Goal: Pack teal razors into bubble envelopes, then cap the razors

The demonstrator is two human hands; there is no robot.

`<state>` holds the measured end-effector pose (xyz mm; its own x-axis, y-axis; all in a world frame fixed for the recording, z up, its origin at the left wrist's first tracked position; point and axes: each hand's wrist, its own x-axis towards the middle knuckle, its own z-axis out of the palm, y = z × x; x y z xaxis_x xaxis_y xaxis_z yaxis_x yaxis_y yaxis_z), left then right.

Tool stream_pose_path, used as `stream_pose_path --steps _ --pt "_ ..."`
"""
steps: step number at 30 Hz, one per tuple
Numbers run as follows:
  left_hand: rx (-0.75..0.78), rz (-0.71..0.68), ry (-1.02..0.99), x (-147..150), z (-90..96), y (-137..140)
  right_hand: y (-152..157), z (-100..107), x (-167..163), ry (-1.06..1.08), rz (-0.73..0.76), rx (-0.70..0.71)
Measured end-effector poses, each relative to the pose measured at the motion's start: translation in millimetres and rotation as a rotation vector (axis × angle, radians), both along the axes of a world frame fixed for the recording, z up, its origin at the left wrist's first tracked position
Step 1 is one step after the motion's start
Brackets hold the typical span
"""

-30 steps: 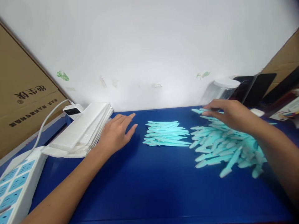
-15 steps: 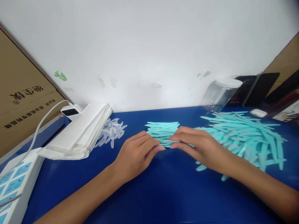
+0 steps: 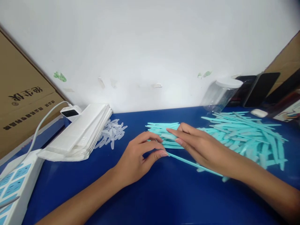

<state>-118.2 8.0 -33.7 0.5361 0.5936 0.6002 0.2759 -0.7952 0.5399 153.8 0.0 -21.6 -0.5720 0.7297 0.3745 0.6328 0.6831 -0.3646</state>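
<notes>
My left hand (image 3: 142,156) pinches one end of a slim turquoise stick (image 3: 193,163) between thumb and fingertip. The stick slants down to the right, its far end passing beside my right wrist. My right hand (image 3: 199,143) has thumb and fingers closed on another turquoise stick with a paler, whitish tip (image 3: 169,136); most of that stick is hidden by the hand. Beneath and behind the fingers lies a row of turquoise sticks (image 3: 156,126), set roughly side by side. A loose heap of the same sticks (image 3: 248,137) spreads to the right of my right hand.
On the blue table (image 3: 150,193), small translucent pieces (image 3: 113,131) lie left of centre beside stacked white sleeves (image 3: 77,131). A power strip (image 3: 21,178), a cabled white device (image 3: 71,112) and a carton (image 3: 25,93) stand left. A clear jar (image 3: 220,95) and phone-like slabs (image 3: 261,89) stand back right.
My hands were close together over the row; now they are slightly apart. The left holds a slanting stick lower down, and the right has shifted slightly, its index finger stretched over a pale-tipped stick.
</notes>
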Motion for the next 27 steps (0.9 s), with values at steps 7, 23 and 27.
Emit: stream_pose_path --steps 7,23,27 --pt "0.061 -0.003 0.014 -1 -1.1 2 3 -2 1 0.158 0.142 0.032" --pt "0.274 0.025 0.021 -6 -5.9 14 0 1 1 0.089 0.131 -0.019" --pt "0.318 0.045 0.054 -8 -3.4 15 4 2 0 0.142 0.161 0.006"
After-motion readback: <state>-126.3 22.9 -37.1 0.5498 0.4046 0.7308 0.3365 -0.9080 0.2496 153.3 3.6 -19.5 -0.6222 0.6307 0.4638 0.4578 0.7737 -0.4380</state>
